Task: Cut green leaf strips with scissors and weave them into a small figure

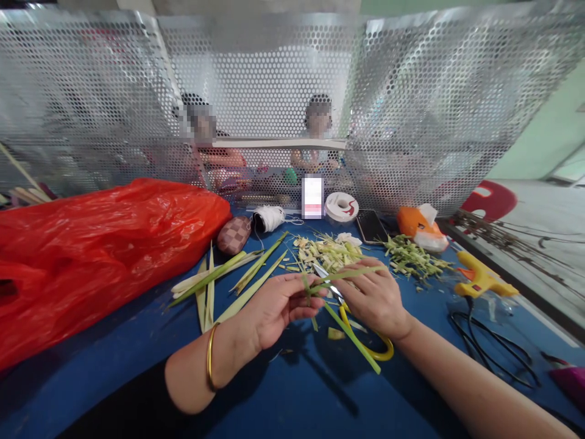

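My left hand (278, 308), with a gold bangle on the wrist, pinches green leaf strips (351, 274) between thumb and fingers. My right hand (375, 299) closes on the same strips from the right; one long strip (354, 338) hangs down toward me. Yellow-handled scissors (365, 347) lie under my right hand, their blades pointing away. More long leaf strips (228, 274) lie on the blue table (297, 390) to the left.
A big red plastic bag (91, 256) fills the left side. Leaf trimmings (411, 256), a checkered pouch (234, 235), white thread (269, 217), tape (340, 207), a phone (371, 227), an orange holder (420, 228) and a yellow glue gun (479, 280) with black cord stand behind. Two people sit beyond the perforated screen (434, 110).
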`<state>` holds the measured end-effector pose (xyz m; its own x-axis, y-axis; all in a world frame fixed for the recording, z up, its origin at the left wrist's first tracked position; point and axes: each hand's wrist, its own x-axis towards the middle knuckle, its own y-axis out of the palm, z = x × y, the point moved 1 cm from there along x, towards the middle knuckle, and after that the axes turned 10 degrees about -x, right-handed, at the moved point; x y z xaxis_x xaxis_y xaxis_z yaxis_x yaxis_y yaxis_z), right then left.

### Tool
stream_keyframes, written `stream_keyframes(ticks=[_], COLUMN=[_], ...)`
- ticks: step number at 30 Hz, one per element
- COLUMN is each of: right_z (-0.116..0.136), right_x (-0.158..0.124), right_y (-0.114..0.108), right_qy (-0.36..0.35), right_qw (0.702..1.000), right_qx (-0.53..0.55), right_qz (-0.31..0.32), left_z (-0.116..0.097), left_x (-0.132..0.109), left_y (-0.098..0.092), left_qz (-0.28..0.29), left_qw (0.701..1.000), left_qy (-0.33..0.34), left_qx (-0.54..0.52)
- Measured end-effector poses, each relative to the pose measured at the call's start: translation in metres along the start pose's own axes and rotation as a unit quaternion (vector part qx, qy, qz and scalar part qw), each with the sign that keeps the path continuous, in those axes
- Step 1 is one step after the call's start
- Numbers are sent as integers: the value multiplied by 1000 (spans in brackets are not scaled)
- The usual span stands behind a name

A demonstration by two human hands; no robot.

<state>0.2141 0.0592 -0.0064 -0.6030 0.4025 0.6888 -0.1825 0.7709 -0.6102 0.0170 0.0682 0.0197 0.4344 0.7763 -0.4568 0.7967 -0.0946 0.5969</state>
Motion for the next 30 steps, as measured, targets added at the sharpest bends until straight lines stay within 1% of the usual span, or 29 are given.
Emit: stream_keyframes(ticks=[4,7,11,15,19,22,25,27,30], right_z=[6,9,13,13,13,16,20,22,23], right_x=[-2,-1,1,-1,-1,5,14,19,23], right_y=[8,8,2,-3,-4,-8,-15,-19,-20], right_qy=[1,-1,-13,-39,-55,-28,36,66,72], right_qw=[999,999,999,997,997,997,993,987,979], right_qx=[45,47,23,37,37,50,104,147,190], right_qz=[-8,-9,-36,-54,-48,-48,-32,-23,-24], left_z=[-1,-3,-5,-4,0,4,6,6,7], left_x=[0,1,3,3,5,5,3,2,1], left_y=[0,0,-2,-4,-5,-3,0,2,3], left_qz=[15,-5,-33,-31,-29,-44,-67,-74,-66], left_qw=[1000,999,995,995,998,998,992,988,986], left_qy=[-25,-22,-10,-13,13,46,93,112,114], left_qx=[-2,-41,-93,-90,-60,-15,46,79,97])
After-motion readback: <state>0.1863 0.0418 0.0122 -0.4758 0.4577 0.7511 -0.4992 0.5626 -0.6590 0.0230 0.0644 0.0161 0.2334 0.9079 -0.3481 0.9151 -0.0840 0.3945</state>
